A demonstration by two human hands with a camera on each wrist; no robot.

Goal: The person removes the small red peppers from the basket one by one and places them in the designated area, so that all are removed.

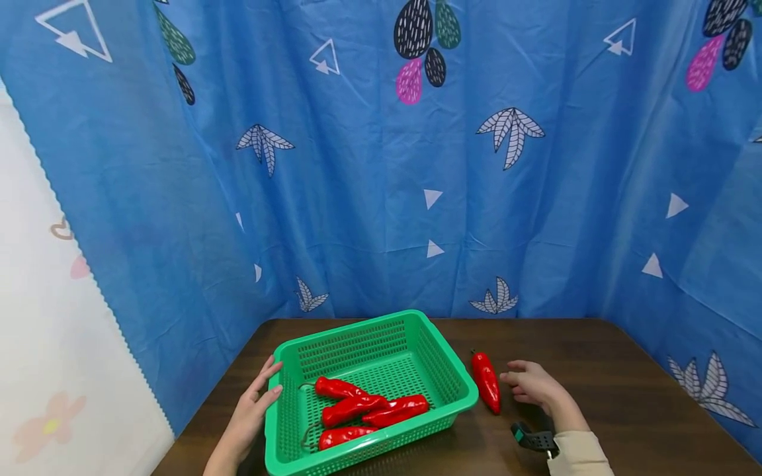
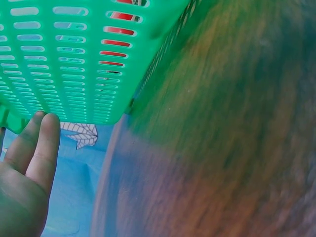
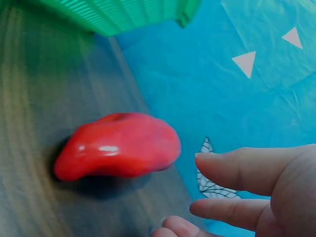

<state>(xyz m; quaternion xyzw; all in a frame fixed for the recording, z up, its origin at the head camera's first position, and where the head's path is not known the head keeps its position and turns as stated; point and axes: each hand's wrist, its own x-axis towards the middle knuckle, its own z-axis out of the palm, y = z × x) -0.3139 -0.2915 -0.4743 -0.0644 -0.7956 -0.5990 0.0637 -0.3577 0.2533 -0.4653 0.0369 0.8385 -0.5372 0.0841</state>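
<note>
Left hand [image 1: 253, 406] flat against green basket [image 1: 443, 377] wall, right hand [image 1: 532, 383] relaxed, empty, just beside loose red pepper [image 1: 486, 382]

Head view: illumination is bright and even, apparently from overhead and in front; no harsh shadows. The blue curtain [image 1: 417, 165] is uniformly lit, with soft shading in its folds. Wide-angle distortion is evident: the curtain's edges bow toward the frame borders. Small specular highlights sit on the red peppers [image 1: 363, 410] in the green basket [image 1: 443, 370]. A faint soft shadow lies beneath the basket on the table [image 1: 625, 396].

Left wrist view: the table surface is heavily smeared, probably motion blur; the basket wall is reasonably sharp.

Right wrist view: soft focus throughout; the loose pepper [image 3: 118, 150] shows glare spots and casts a dark contact shadow.
</note>
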